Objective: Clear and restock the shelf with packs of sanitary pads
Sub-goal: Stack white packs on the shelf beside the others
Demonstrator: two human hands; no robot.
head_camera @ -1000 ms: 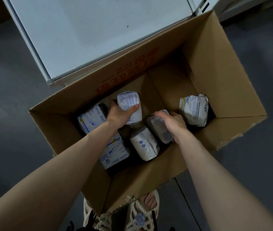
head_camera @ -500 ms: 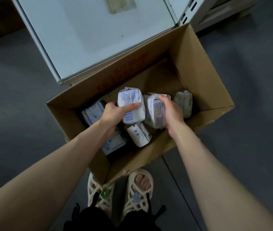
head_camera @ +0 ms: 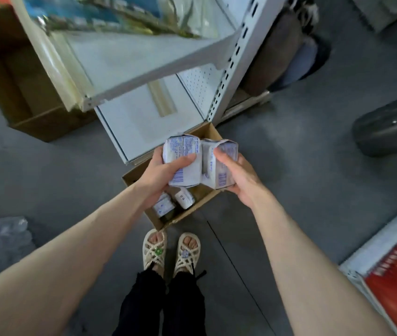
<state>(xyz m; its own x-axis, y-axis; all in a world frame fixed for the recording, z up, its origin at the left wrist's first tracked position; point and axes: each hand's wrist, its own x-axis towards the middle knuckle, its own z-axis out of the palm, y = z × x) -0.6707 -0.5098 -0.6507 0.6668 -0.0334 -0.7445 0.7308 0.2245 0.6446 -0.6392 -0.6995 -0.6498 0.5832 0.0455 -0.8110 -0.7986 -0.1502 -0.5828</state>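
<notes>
- Sandals (head_camera: 171, 251) stand on the grey floor (head_camera: 289, 170), near the box (head_camera: 187, 212) edge.
- More packs (head_camera: 164, 206) lie in the box.
- Above it, the left hand (head_camera: 158, 177) curls round the first pack (head_camera: 183, 161); the right hand (head_camera: 240, 183) curls round the second pack (head_camera: 219, 169). The packs touch.
- Open room shows over the bottom shelf (head_camera: 141, 124).

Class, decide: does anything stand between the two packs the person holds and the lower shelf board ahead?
Nothing visible does. Both packs sit above the box, and the lower shelf board beyond lies open; the upper shelf only overhangs it.

Box (head_camera: 183, 215) before shelf (head_camera: 144, 122)
</notes>
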